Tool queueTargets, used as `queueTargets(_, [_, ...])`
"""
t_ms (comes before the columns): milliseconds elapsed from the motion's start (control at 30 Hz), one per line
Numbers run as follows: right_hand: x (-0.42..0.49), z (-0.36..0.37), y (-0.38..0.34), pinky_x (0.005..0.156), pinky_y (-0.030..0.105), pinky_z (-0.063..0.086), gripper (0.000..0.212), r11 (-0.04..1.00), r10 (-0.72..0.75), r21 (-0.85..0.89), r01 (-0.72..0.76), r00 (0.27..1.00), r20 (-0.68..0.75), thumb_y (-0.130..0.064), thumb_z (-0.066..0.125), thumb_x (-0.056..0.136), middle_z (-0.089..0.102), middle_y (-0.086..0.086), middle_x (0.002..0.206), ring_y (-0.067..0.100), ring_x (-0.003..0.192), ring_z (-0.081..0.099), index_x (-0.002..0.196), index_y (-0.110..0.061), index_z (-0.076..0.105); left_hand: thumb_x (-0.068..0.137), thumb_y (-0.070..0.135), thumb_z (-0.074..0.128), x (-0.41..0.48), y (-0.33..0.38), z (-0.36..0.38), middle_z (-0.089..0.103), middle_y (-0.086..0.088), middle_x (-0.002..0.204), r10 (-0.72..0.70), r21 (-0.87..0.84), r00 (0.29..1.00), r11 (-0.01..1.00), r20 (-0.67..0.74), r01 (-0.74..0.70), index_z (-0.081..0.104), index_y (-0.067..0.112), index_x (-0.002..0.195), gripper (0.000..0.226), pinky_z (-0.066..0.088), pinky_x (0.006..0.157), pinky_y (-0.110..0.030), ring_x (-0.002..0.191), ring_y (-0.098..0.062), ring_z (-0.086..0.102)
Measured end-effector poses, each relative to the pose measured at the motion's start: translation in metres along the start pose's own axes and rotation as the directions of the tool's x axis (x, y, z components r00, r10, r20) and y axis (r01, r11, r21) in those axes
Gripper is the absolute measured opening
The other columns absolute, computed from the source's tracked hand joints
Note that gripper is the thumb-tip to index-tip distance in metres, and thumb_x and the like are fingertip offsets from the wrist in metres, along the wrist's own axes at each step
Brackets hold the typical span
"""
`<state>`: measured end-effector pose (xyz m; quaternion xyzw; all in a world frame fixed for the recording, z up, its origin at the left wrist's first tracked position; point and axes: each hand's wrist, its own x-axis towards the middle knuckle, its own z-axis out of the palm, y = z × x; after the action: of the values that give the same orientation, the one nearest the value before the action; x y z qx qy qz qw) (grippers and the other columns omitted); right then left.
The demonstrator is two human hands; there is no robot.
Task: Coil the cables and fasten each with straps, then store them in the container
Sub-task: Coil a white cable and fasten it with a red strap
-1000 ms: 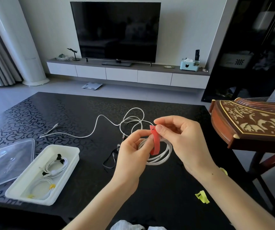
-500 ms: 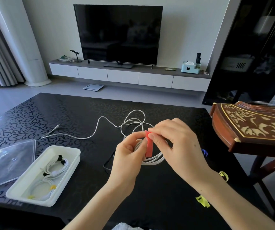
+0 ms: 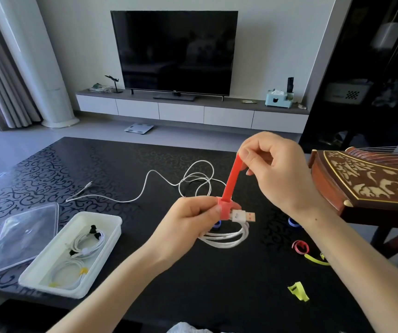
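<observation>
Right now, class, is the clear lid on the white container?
No, the clear lid lies on the table beside the open white container.

Visible body parts: two hands and two forearms, all located over the bench (image 3: 121, 164).

Left hand (image 3: 188, 219): bare. The fingers (image 3: 200, 203) are slender, and the thumb nail is short, trimmed and plain.

Left forearm (image 3: 126, 280): bare from the wrist to the near edge of the bench.

Right hand (image 3: 272, 169): bare. The fingers are slender, with short, plain nails.

Right forearm (image 3: 352, 260): bare along its whole visible length. One small dark spot marks the wrist, over the right side of the bench.

Pale fabric (image 3: 183, 328): a whitish fold shows below the near edge of the bench, between the two forearms. Whether it is a garment cannot be told.
</observation>
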<state>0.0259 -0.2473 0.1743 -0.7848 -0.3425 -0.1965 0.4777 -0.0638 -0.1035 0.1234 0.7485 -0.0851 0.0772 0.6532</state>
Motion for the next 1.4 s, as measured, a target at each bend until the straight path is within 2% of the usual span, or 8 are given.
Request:
queueTargets(233, [0.004, 0.003, -0.002, 0.058, 0.021, 0.055, 0.023, 0.967, 0.225, 0.1, -0.234, 0.969, 0.098, -0.01, 0.054, 0.094, 0.066, 0.0, 0.065, 0.01, 0.058, 0.066, 0.073, -0.016, 0.062, 0.082, 0.029, 0.044, -0.01, -0.004, 0.007, 0.073, 0.006, 0.08, 0.225, -0.038, 0.974, 0.973, -0.035, -0.227, 0.076, 0.018, 0.083, 0.033, 0.043, 0.065, -0.008, 0.072, -0.001, 0.064])
queueTargets(400, [0.004, 0.005, -0.005, 0.066, 0.029, 0.058, 0.021, 0.96, 0.269, 0.046, -0.275, 0.957, 0.105, -0.013, 0.053, 0.094, 0.067, 0.003, 0.07, 0.016, 0.063, 0.069, 0.075, -0.016, 0.061, 0.087, 0.048, 0.048, -0.008, -0.01, 0.02, 0.067, -0.02, 0.074, 0.171, 0.149, 0.98, 0.976, -0.099, -0.156, 0.074, 0.02, 0.079, 0.04, 0.047, 0.067, -0.052, 0.072, -0.039, 0.059])
queueTargets(567, [-0.02, 0.002, -0.017, 0.062, 0.024, 0.057, 0.017, 0.968, 0.203, 0.16, -0.194, 0.978, -0.04, -0.024, 0.049, 0.096, 0.07, -0.001, 0.076, 0.01, 0.066, 0.069, 0.089, -0.014, 0.06, 0.095, 0.019, 0.053, -0.006, -0.011, 0.025, 0.059, 0.004, 0.049, 0.033, 0.069, 0.958, 0.997, -0.283, -0.014, 0.076, 0.011, 0.071, 0.034, 0.035, 0.055, -0.011, 0.051, 0.001, 0.048])
queueTargets(667, [-0.044, 0.012, -0.017, 0.074, 0.023, 0.056, 0.031, 0.934, 0.263, 0.224, -0.28, 0.959, 0.101, -0.041, 0.052, 0.087, 0.073, -0.007, 0.083, 0.003, 0.079, 0.069, 0.109, -0.02, 0.057, 0.087, 0.037, 0.052, -0.006, -0.015, 0.028, 0.051, -0.025, 0.059, 0.076, 0.12, 0.945, 0.992, -0.319, -0.039, 0.07, 0.007, 0.064, 0.041, 0.031, 0.054, -0.026, 0.055, -0.013, 0.038])
queueTargets(800, [-0.056, 0.02, -0.011, 0.072, 0.033, 0.059, 0.018, 0.894, 0.368, 0.199, -0.402, 0.91, 0.19, -0.027, 0.061, 0.09, 0.073, -0.003, 0.078, 0.009, 0.073, 0.07, 0.1, -0.016, 0.07, 0.093, 0.034, 0.052, -0.003, -0.011, 0.031, 0.043, -0.013, 0.05, 0.099, 0.137, 0.945, 0.989, -0.31, -0.059, 0.064, 0.004, 0.06, 0.047, 0.026, 0.048, -0.028, 0.049, -0.013, 0.032])
queueTargets(933, [-0.054, 0.036, -0.005, 0.064, 0.034, 0.053, 0.026, 0.981, 0.057, -0.179, -0.081, 0.989, -0.138, -0.031, 0.054, 0.092, 0.066, -0.009, 0.076, 0.012, 0.068, 0.062, 0.079, -0.019, 0.073, 0.095, 0.018, 0.05, 0.001, -0.001, 0.033, 0.039, 0.002, 0.044, -0.074, -0.032, 0.925, 0.997, -0.374, 0.067, 0.061, 0.019, 0.044, 0.053, 0.029, 0.046, -0.018, 0.047, -0.007, 0.032])
queueTargets(1067, [-0.057, 0.054, 0.002, 0.07, 0.022, 0.034, 0.027, 0.866, -0.258, -0.489, 0.101, 0.929, -0.265, -0.023, 0.048, 0.088, 0.065, -0.001, 0.075, 0.018, 0.07, 0.056, 0.08, -0.012, 0.072, 0.086, 0.011, 0.049, 0.006, 0.003, 0.035, 0.038, 0.003, 0.042, -0.463, -0.428, 0.84, 0.844, -0.282, 0.322, 0.047, 0.019, 0.037, 0.049, 0.032, 0.048, -0.022, 0.043, -0.01, 0.035])
queueTargets(1400, [-0.054, 0.044, 0.031, 0.071, 0.026, 0.039, 0.04, 0.78, -0.556, -0.461, 0.423, 0.806, -0.203, -0.02, 0.042, 0.101, 0.064, 0.006, 0.068, 0.015, 0.072, 0.047, 0.08, 0.0, 0.07, 0.088, 0.013, 0.051, 0.011, 0.011, 0.016, 0.053, -0.005, 0.052, -0.628, -0.533, 0.776, 0.64, 0.052, 0.554, 0.063, 0.006, 0.068, 0.025, 0.042, 0.05, -0.026, 0.039, -0.012, 0.04])
